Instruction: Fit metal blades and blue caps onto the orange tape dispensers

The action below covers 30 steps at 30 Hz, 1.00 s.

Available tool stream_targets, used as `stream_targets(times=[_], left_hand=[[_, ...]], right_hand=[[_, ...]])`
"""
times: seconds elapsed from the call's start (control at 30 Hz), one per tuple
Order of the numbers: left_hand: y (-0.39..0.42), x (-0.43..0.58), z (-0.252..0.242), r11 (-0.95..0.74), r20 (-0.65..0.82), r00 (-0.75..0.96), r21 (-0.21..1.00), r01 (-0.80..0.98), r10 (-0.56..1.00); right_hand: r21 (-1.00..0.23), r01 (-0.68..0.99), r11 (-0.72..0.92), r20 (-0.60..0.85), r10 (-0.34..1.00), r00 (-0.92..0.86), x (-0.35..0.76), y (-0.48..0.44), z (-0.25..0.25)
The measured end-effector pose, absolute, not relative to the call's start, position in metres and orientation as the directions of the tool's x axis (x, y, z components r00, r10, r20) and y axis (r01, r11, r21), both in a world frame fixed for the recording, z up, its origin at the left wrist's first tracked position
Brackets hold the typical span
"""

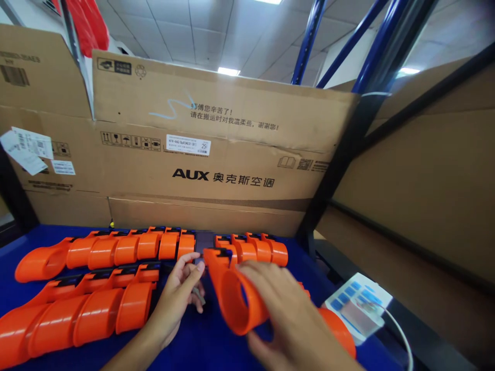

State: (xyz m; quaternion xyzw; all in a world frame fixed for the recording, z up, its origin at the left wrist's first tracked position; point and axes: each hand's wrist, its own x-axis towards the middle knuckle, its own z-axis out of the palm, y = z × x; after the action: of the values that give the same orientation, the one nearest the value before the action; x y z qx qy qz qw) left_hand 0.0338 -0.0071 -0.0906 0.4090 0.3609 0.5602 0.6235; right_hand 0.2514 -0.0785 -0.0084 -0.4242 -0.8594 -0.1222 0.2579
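My right hand [286, 304] is wrapped round an orange plastic tube-shaped part [228, 304], whose open round end faces me and whose narrow arm points up and away. Beside that arm is my left hand [180, 293], its thumb and forefinger pinched together near the arm's tip. A small grey piece [198, 295] shows under the left fingers; I cannot make out what it is. Rows of similar orange parts [102, 252] with dark tops lie on the blue surface [201, 345] to the left. Behind the held part sits a shorter row [263, 251].
A large cardboard sheet [232, 154] with printing stands upright along the back. At the right rests a white device [358, 304] with blue keys and a white cable [400, 330]. A dark and blue metal post [340, 154] rises at the back right.
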Motion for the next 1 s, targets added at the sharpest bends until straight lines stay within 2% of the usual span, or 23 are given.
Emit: stream_targets(times=[0.1, 0.2, 0.27, 0.37, 0.5, 0.67, 1.0], left_hand=[[-0.006, 0.032, -0.091, 0.030, 0.028, 0.145, 0.924, -0.382, 0.989], [-0.002, 0.030, -0.095, 0.032, 0.033, 0.160, 0.922, -0.385, 0.987], [0.000, 0.029, -0.098, 0.045, 0.026, 0.174, 0.920, -0.388, 0.984], [0.003, 0.029, -0.099, 0.052, 0.023, 0.183, 0.917, -0.395, 0.983], [0.004, 0.028, -0.097, 0.044, 0.028, 0.169, 0.913, -0.406, 0.985], [0.004, 0.027, -0.095, 0.027, 0.041, 0.150, 0.906, -0.422, 0.988], [0.002, 0.023, -0.091, -0.019, 0.068, 0.086, 0.879, -0.476, 0.994]], right_hand=[[0.006, 0.883, 0.470, 0.611, 0.697, -0.375, 0.300, -0.068, 0.026], [0.092, 0.985, 0.148, 0.595, 0.784, -0.174, 0.349, -0.044, 0.041], [0.183, 0.983, -0.030, 0.525, 0.848, -0.072, 0.374, -0.026, 0.036], [0.232, 0.962, -0.146, 0.358, 0.932, 0.055, 0.394, 0.000, 0.014], [0.241, 0.956, -0.166, 0.292, 0.952, 0.092, 0.396, 0.020, -0.016], [0.229, 0.968, -0.098, 0.187, 0.981, 0.055, 0.390, 0.026, -0.032], [0.150, 0.982, 0.113, 0.001, 0.993, -0.115, 0.391, -0.038, 0.007]])
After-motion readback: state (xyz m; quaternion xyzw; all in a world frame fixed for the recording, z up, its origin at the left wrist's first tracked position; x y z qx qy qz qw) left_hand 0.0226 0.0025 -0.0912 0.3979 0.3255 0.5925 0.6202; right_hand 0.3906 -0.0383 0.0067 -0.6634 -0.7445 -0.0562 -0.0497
